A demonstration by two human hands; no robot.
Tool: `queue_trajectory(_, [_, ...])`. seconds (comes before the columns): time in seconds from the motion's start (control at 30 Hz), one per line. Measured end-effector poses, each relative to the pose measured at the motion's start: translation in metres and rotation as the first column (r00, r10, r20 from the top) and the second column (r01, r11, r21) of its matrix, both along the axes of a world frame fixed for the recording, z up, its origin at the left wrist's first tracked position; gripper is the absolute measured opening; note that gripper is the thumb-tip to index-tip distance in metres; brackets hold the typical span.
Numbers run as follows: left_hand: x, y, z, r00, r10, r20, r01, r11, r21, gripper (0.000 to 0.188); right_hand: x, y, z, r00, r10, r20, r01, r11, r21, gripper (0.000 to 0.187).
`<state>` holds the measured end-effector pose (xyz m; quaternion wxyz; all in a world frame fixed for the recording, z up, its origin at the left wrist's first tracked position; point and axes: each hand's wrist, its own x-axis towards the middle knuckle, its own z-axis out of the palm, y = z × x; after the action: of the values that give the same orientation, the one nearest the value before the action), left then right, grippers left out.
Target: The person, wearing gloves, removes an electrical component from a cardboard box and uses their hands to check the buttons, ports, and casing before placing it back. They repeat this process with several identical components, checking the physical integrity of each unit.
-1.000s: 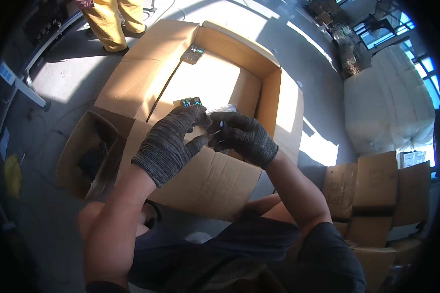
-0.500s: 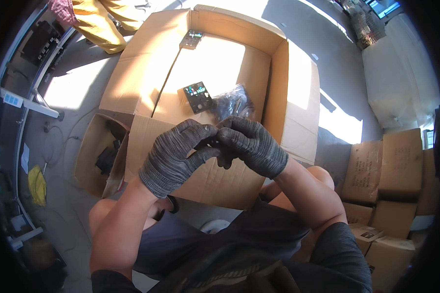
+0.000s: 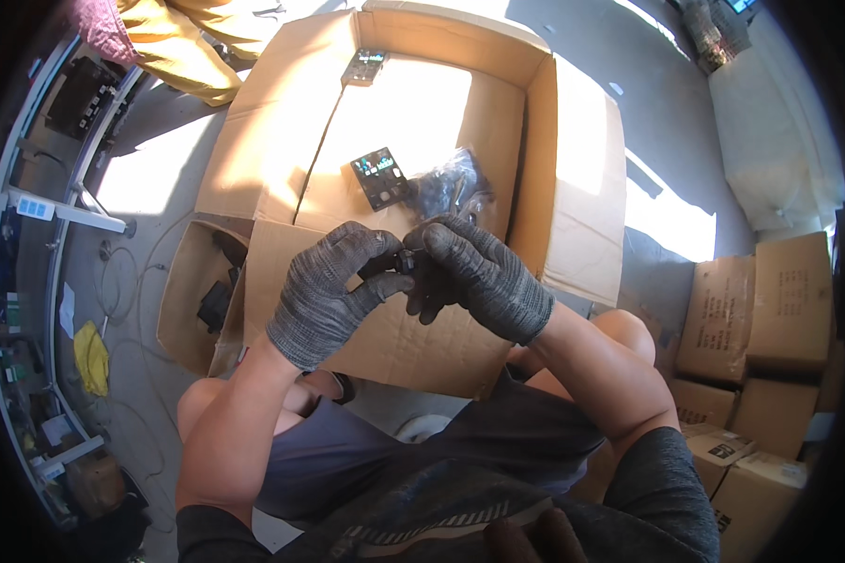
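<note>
Both my hands wear dark grey striped knit gloves and meet over the near flap of a big open cardboard box [image 3: 385,352]. A small black part [image 3: 405,262] is pinched between the thumb and fingertips of my left hand [image 3: 324,296]. My right hand [image 3: 483,281] is closed against the part's other side, its fingers curled; they hide much of it. Just beyond, inside the box, lie a flat black rectangular piece with coloured markings [image 3: 380,178] and a clear plastic bag [image 3: 453,188] of dark items. A similar black piece [image 3: 364,67] lies near the far left corner.
At the left stands a smaller carton [image 3: 183,314] holding black parts, beside a metal-framed rack [image 3: 66,211]. A person in yellow trousers [image 3: 174,47] is at the far left. Brown cartons [image 3: 789,305] are stacked at the right, near a white wrapped bulk [image 3: 770,131].
The black part shows more clearly between my fingertips now, and the left thumb and fingers have shifted a little. The whole view has moved slightly.
</note>
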<state>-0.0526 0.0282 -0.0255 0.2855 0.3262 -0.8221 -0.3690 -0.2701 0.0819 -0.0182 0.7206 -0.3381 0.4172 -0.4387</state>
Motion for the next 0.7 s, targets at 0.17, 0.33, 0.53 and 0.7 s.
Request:
queue_trajectory(0.17, [-0.003, -0.001, -0.005, 0.999, -0.017, -0.038, 0.015, 0.998, -0.068, 0.029, 0.005, 0.001, -0.003, 0.998, 0.040, -0.057, -0.042, 0.999, -0.031, 0.039])
queue_trajectory(0.33, [-0.004, -0.002, -0.003, 0.999, -0.043, 0.012, 0.044, 0.997, -0.059, 0.029, -0.007, -0.004, -0.001, 0.996, 0.086, -0.023, -0.083, 0.990, 0.114, 0.030])
queue_trajectory(0.53, [-0.003, -0.002, -0.010, 0.998, -0.062, 0.019, 0.063, 0.995, -0.073, 0.032, -0.004, -0.001, -0.006, 1.000, 0.002, 0.017, -0.002, 1.000, -0.026, 0.038])
queue_trajectory(0.7, [-0.005, -0.002, -0.007, 0.997, -0.070, 0.027, 0.073, 0.993, -0.090, 0.035, 0.000, 0.000, -0.021, 0.992, 0.101, 0.078, -0.099, 0.995, -0.027, 0.047])
